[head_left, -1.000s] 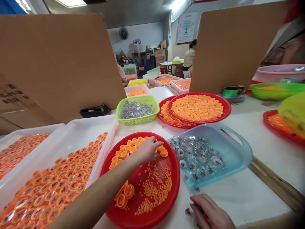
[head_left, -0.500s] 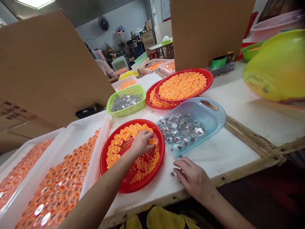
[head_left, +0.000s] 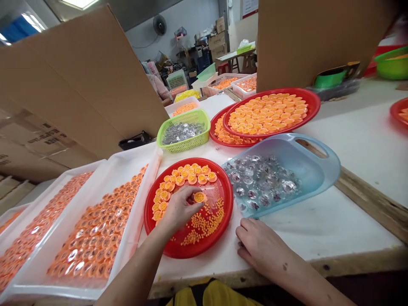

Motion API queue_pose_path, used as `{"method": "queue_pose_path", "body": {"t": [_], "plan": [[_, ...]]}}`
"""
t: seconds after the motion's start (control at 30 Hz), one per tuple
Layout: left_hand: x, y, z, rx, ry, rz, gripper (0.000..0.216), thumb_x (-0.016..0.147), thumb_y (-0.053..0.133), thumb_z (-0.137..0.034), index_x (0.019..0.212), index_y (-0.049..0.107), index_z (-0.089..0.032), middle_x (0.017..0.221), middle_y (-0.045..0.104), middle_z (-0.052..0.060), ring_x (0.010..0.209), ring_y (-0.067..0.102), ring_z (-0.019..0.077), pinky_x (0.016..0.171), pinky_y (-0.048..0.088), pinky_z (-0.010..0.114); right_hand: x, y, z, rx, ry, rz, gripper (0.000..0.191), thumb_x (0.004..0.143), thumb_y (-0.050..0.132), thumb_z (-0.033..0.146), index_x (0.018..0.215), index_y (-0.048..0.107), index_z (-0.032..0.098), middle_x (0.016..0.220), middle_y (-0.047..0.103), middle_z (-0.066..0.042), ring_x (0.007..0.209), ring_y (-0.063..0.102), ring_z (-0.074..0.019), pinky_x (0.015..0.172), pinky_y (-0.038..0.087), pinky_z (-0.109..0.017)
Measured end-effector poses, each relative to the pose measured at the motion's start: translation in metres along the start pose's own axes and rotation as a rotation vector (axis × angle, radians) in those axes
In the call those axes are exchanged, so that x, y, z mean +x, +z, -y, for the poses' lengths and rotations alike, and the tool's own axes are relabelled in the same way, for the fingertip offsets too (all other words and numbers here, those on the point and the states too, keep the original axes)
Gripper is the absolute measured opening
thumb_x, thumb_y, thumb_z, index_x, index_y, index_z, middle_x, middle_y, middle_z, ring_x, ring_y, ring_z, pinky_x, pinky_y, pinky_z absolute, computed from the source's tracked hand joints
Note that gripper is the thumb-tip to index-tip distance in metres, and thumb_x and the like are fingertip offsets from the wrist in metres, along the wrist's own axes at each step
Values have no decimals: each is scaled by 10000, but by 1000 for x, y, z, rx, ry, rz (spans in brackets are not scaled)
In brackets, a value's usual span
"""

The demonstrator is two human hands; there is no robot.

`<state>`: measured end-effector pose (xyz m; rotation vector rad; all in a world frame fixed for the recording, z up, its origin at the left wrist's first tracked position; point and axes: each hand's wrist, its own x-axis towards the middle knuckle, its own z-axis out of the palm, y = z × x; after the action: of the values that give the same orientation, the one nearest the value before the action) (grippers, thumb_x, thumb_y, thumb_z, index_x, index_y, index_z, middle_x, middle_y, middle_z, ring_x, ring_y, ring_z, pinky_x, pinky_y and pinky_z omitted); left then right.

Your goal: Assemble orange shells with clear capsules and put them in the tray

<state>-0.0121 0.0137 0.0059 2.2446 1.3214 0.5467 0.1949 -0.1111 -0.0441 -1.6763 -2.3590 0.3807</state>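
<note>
My left hand (head_left: 181,207) is over a red round plate (head_left: 188,251), with an orange cap (head_left: 199,196) pinched in its fingertips. Several orange caps (head_left: 188,174) lie in an arc on the plate's far side, and small orange beads (head_left: 204,225) are scattered near the hand. My right hand (head_left: 261,246) rests on the white table (head_left: 344,229), just below a pale blue tray (head_left: 314,170) heaped with clear domes (head_left: 261,180). Its fingers are slightly curled, and nothing shows in them. A white tray (head_left: 137,204) of orange pieces lies left of the plate.
A green basket (head_left: 183,144) of clear pieces stands beyond the red plate. Stacked red plates (head_left: 270,112) of orange caps lie further back. Cardboard partitions (head_left: 83,89) stand on both sides. A person (head_left: 157,87) sits in the background.
My left hand has moved toward the plate's middle and now shows an orange cap at its fingertips. My right hand has shifted slightly on the table, and the view has swung a little.
</note>
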Motion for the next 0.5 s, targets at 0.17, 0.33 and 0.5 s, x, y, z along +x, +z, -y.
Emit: {"method": "queue_pose_path", "body": {"t": [0.17,0.33,0.5], "plan": [[4,-3,9,42,-97,-15,202,700,650,-226,896,651,-179,782,616,17,668,550,139,615,446,254,0,3,-7,124,-35,-72,72,725,621,106,743,589,168,802,585,-64,774,547,-251,665,418,-370],[6,-8,4,43,-76,-75,229,719,636,-227,946,636,-194,804,609,11,663,526,129,611,425,247,3,7,-12,295,-79,-170,84,784,533,109,847,563,157,815,568,-66,770,538,-246,655,435,-381],[16,-3,13,-36,-246,-48,228,695,676,-261,896,631,-162,751,582,8,632,498,126,600,402,262,5,10,-14,357,-125,-221,139,817,454,98,888,552,167,808,560,-67,755,538,-245,629,454,-387]]}}
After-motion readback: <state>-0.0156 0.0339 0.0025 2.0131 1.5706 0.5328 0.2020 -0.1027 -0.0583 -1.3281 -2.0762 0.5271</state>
